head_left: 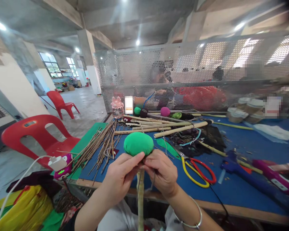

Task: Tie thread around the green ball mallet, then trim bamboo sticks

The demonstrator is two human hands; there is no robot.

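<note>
A smooth, rounded ball covered in green cloth [138, 143] tops a pale bamboo stick [141, 199] that hangs down toward my lap. My left hand [120, 171] pinches the underside of the cloth ball where it meets the stick. On the other side, my right hand [162, 170] is closed at the same neck, its fingertips close to the left thumb. A thin grey cord [153, 182] trails below the right fingers. Exactly what each fingertip grips at the neck is partly hidden.
Scissors with red and yellow handles [199, 173] lie right of my hands, near a blue glue gun [233, 163]. Thin brown sticks [93, 147] spread at left, with bamboo poles [180, 128] behind. A perforated metal screen [195, 70] stands at the back. A red chair [40, 131] is left.
</note>
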